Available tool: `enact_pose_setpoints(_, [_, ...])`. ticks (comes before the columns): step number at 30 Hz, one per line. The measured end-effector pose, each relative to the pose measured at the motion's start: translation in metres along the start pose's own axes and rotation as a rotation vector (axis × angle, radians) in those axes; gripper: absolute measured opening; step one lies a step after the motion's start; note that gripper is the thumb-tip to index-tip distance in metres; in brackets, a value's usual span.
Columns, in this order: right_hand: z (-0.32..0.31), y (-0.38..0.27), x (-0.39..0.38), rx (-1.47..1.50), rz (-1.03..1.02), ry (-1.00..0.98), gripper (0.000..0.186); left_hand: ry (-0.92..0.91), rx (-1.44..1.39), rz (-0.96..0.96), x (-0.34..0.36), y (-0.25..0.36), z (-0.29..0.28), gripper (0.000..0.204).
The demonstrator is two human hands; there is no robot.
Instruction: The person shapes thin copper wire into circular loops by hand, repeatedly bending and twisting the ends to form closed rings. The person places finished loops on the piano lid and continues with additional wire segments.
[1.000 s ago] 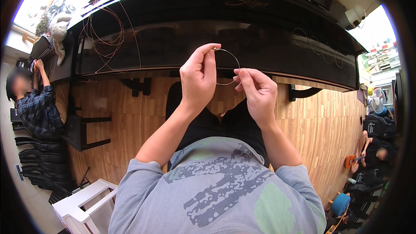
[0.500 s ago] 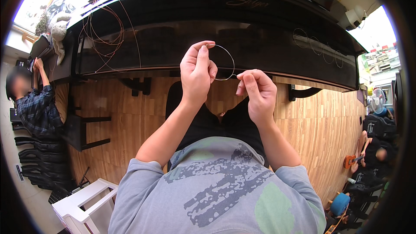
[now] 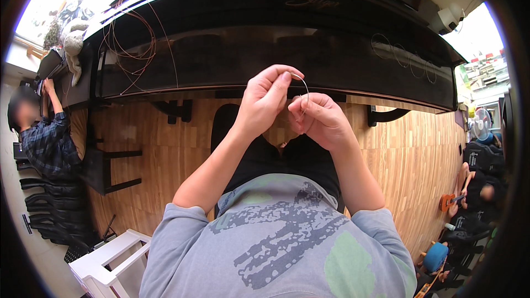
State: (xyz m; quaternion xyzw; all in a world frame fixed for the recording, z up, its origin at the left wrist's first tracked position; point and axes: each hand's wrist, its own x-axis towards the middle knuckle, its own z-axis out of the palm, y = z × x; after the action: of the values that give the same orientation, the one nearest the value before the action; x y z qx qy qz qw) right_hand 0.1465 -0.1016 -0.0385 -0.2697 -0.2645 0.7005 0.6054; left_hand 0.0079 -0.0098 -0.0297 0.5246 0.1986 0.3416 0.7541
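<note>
My left hand point(image 3: 264, 102) is raised before the black piano point(image 3: 232, 58), thumb and forefinger pinched on one end of a thin, silvery wire point(image 3: 307, 89). It bows in a small arc over to my right hand point(image 3: 324, 122). There the fingertips are closed on its other part, where it bends into a small curl. My hands are close together, with the fingers of the right just below and right of the left thumb. Some of the wire is hidden behind the right fingers.
A loose coil of copper-coloured wire point(image 3: 156, 46) lies on the piano's left part; several thin wire loops point(image 3: 409, 67) rest at its right. A black bench point(image 3: 110, 168) and white stool point(image 3: 105, 259) stand at left. Other people are at both sides, one beside a ukulele point(image 3: 447, 202).
My hands have come closer together, the left shifting right and slightly down, the right moving left. The wire's wide loop has become a smaller arc.
</note>
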Motion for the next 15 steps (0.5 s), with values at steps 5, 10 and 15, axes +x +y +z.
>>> enact_pose_setpoints(5, [-0.008, 0.004, 0.001, 0.154, 0.066, -0.149, 0.024, -0.021, 0.190, 0.014, -0.001, -0.004, 0.000, 0.021])
enact_pose_setpoints(10, [0.000, 0.004, 0.001, 0.172, -0.042, -0.064, 0.019, 0.129, 0.515, 0.088, -0.004, 0.010, 0.004, 0.020])
enact_pose_setpoints(15, [0.003, 0.005, -0.002, 0.034, -0.092, 0.052, 0.014, 0.164, 0.598, 0.086, -0.007, 0.010, 0.005, 0.019])
